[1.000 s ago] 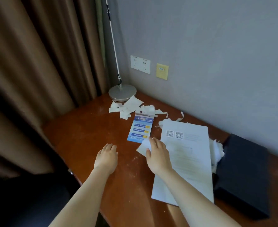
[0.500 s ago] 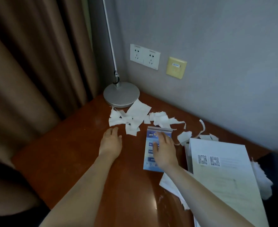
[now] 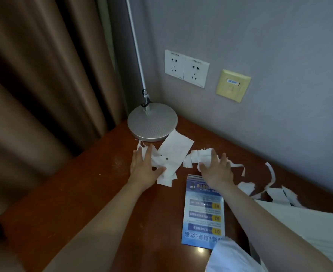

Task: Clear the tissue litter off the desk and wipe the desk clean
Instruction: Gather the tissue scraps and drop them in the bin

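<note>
A: What did the head view show?

B: Both hands lay spread over the tissue scraps (image 3: 173, 154) on the desk (image 3: 95, 193). The left hand (image 3: 145, 169) rested flat, fingers (image 3: 140, 154) splayed and gripping nothing, with scraps beneath and just right of its fingertips. The right hand (image 3: 215, 171) was likewise flat and splayed, its fingers on a small clump, closed on nothing.

A: Which step, would you say?

B: Gathering, by the look of it; wiping had not begun. More torn strips (image 3: 275, 193) lay well to the right of the right hand's fingers, near the wall.

A: And the next move?

B: Probably drawing the two hands together to bunch the scraps into one pile, clear of the lamp base (image 3: 151, 122) just beyond the left fingers and the blue leaflet (image 3: 203, 213) under the right wrist.
</note>
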A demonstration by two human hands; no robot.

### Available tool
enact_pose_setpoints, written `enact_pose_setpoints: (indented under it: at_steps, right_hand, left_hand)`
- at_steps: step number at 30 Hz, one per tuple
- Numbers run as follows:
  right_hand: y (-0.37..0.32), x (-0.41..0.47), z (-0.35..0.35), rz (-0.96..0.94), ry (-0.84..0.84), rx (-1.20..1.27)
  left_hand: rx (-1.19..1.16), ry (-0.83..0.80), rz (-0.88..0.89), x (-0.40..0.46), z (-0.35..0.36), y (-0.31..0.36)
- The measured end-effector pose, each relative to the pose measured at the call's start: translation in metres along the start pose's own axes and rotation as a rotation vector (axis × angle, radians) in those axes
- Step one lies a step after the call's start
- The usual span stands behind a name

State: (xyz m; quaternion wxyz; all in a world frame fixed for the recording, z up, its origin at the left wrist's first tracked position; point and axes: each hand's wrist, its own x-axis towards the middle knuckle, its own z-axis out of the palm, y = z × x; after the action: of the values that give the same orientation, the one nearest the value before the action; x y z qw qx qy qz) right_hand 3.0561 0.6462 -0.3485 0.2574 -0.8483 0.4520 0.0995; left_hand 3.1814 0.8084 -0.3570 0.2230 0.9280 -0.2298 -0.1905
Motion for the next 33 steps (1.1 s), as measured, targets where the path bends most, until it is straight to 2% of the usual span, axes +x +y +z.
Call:
enact_pose_setpoints:
  at_steps: [6, 9, 12, 17, 22, 24, 26, 30, 33]
  right_hand:
    - [-0.015, 0.018, -0.002, -0.081, -0.139, -0.2]
    - [-0.025, 0.017, -0.002, -0.19, -0.139, -0.205]
    - [-0.031, 0.017, 0.002, -0.275, -0.134, -0.174]
    - [-0.034, 0.015, 0.011, -0.314, -0.139, 0.08]
    - [-0.035, 0.013, 0.016, -0.408, -0.181, 0.152]
    - [-0.036, 0.011, 0.017, -0.427, -0.188, 0.134]
    - [-0.036, 0.006, 0.018, -0.457, -0.178, 0.168]
    - [-0.04, 0.001, 0.014, -0.485, -0.093, 0.336]
    - [-0.048, -0.005, 0.011, -0.378, -0.105, 0.558]
  left_hand:
    - [0.148, -0.108, 0.12, 0.017, 0.018, 0.004]
    - [0.074, -0.091, 0.195, 0.012, 0.028, 0.013]
    - [-0.073, -0.103, 0.257, 0.009, 0.034, 0.023]
    - [-0.185, -0.125, 0.299, 0.004, 0.038, 0.034]
    - [-0.224, -0.181, 0.223, 0.005, 0.037, 0.042]
    - [-0.176, -0.148, 0.204, 0.005, 0.039, 0.043]
    - [-0.226, -0.062, 0.197, 0.004, 0.041, 0.043]
    - [-0.531, 0.031, 0.015, -0.002, 0.035, 0.047]
    - [-0.795, 0.052, -0.089, -0.007, 0.024, 0.057]
